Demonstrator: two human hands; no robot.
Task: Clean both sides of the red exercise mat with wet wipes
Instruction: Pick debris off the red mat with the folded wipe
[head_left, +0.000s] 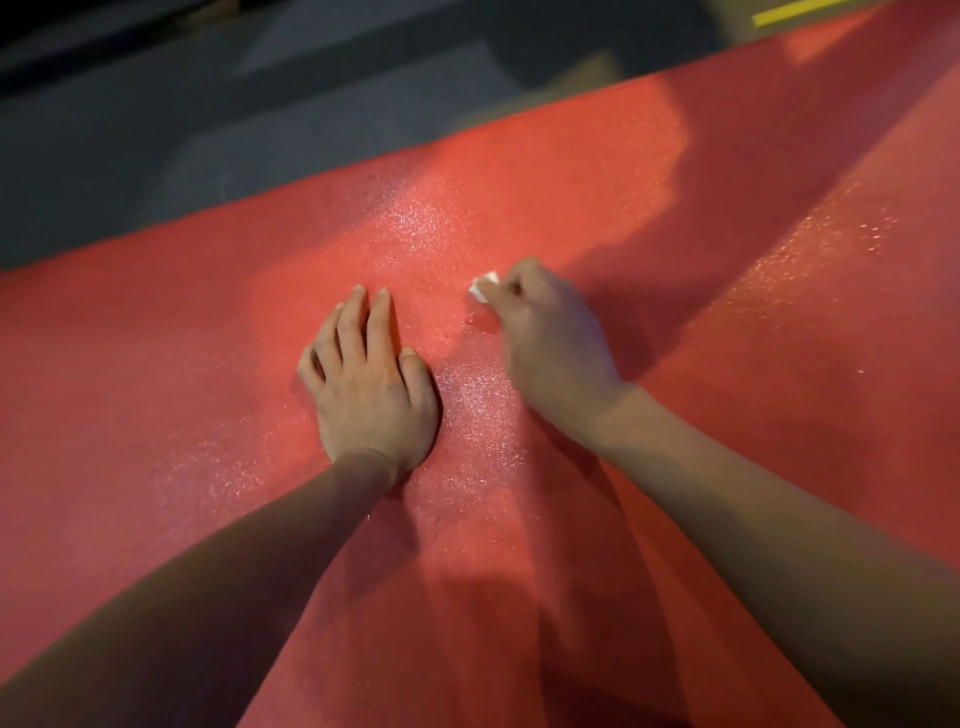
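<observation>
Hands both down on the red textured foam exercise mat, which lies spread flat and fills most of the view. Left hand rests palm-down with fingers straight and slightly spread, holding nothing; judged a brace, pinning the mat so it does not creep or ruck under the wiping stroke. Right hand sits just beside it, fingers curled round a small bunched white wet wipe, only a corner of which shows past the fingertips; how much wipe is in the fist cannot be told. Wipe pressed to the mat surface. Glistening speckle between and around the hands reads as damp, so this patch looks worked already. Mat's far edge runs diagonally from left to upper right, meeting dark grey carpeted floor. A raised fold or ridge in the mat crosses at right, also speckled. Open mat lies ahead of both hands up to that far edge, and widely to the left. Yellow strip on the floor at top right, well apart. Underside not visible; judged not yet reachable without turning the mat.
</observation>
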